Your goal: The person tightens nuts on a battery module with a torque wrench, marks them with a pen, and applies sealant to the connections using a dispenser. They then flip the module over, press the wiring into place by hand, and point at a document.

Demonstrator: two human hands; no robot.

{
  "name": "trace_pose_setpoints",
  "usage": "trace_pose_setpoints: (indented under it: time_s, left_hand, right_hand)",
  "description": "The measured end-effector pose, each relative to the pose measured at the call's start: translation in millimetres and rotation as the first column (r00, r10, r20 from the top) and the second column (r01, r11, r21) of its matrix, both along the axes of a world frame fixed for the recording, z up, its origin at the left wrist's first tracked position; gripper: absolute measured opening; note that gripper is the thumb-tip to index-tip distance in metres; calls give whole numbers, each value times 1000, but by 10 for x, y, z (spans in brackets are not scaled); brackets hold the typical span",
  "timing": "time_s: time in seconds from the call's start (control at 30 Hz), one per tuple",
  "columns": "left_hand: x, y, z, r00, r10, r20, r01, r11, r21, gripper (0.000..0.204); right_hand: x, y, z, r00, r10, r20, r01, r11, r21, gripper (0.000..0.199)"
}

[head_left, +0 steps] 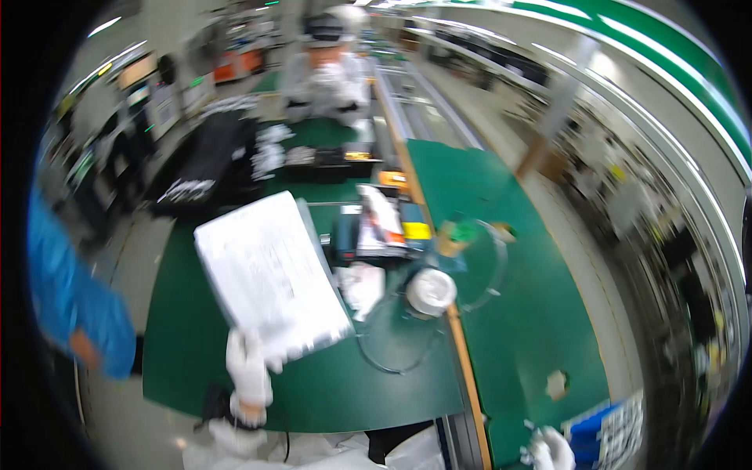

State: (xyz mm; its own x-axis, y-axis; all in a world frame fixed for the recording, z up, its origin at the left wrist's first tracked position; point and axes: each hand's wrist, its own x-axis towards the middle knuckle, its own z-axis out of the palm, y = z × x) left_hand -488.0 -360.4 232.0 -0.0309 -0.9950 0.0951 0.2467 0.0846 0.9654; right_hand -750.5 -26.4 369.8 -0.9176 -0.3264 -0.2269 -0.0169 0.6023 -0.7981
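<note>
My left hand [249, 370], in a white glove, is closed on the lower edge of a white document [270, 270] with faint print. The document looks like a few sheets or a sleeve, tilted above the green table [184, 337]. Down at the lower right, my white-gloved right hand [551, 452] is over the green surface, beside a blue and white box-like thing [603, 435]. Motion blur and the picture's edge hide what its fingers do.
A white roll [431, 292] stands near the wooden strip [462, 345], with a looped clear tube [384, 368] around it. Behind lie a dark tray [345, 235] of packets and a black bin [207, 160]. Another person [325, 78] is across the table; a blue sleeve [70, 282] shows at left.
</note>
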Motion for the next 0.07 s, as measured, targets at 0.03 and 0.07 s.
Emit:
trace_pose_setpoints:
  time_s: [0.03,0.07]
  left_hand:
    - [-133,343,258,982,-188,-7,188,982,-22,32]
    - [-374,302,313,944,-328,-22,327,944,-40,32]
  right_hand:
    - [-14,-73,-224,987,127,100,-109,980,-167,58]
    - [-39,-90,-449,963,237,132,-179,920,-349,85]
